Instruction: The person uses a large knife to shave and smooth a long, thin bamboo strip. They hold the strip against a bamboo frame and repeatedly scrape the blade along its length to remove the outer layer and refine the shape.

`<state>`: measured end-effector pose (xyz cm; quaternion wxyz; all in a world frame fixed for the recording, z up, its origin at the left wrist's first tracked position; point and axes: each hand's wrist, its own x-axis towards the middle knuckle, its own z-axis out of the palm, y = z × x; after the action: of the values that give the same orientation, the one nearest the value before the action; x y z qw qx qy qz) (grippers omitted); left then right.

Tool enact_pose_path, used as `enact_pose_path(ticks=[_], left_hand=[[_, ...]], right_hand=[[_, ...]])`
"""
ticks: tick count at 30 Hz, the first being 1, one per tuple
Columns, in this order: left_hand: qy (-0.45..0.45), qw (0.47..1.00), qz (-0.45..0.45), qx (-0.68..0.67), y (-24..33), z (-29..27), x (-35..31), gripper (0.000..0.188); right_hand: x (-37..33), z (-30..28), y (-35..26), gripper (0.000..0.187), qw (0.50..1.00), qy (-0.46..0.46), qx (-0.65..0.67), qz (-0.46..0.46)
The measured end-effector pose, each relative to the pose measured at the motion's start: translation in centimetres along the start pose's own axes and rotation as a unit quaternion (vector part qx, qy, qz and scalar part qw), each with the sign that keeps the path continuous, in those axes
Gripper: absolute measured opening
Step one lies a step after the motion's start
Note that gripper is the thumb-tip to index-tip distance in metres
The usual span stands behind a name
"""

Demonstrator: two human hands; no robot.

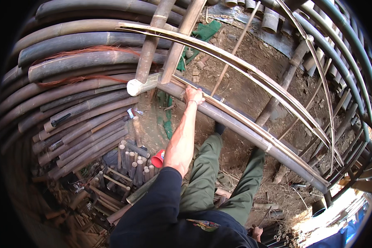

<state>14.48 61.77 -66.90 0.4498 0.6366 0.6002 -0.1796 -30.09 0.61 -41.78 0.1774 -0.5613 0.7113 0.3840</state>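
Along the far side of the pole [252, 135] lies a bamboo strip [225, 108], whose split edge could cut the left hand [194, 95] grasping it should it slip; whether the right hand [257, 233], near right, grips anything, I cannot tell.

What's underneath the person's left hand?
The left hand sits over a pale strip running along a thick pole; both show to its right. What is directly beneath the palm is covered, so I can't tell.
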Motion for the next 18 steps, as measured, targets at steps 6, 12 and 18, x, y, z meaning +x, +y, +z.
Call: enact_pose_path(ticks=[6, 12, 18], left_hand=[[0.07, 0.76, 0.478, 0.434, -1.2, 4.0, -9.6, 0.059], [-0.249, 0.604, 0.558, 0.512, -6.1, 15.8, -20.5, 0.075], [-0.197, 0.561, 0.499, 0.63, -5.9, 19.2, -24.5, 0.086]], right_hand=[[8.2, -3.0, 5.8, 0.048, 0.978, -0.03, -0.156, -0.136], [7.0, -5.2, 2.2, 0.075, 0.965, 0.041, -0.227, -0.127], [8.0, -12.6, -12.3, 0.066, 0.935, 0.2, -0.048, -0.288]])
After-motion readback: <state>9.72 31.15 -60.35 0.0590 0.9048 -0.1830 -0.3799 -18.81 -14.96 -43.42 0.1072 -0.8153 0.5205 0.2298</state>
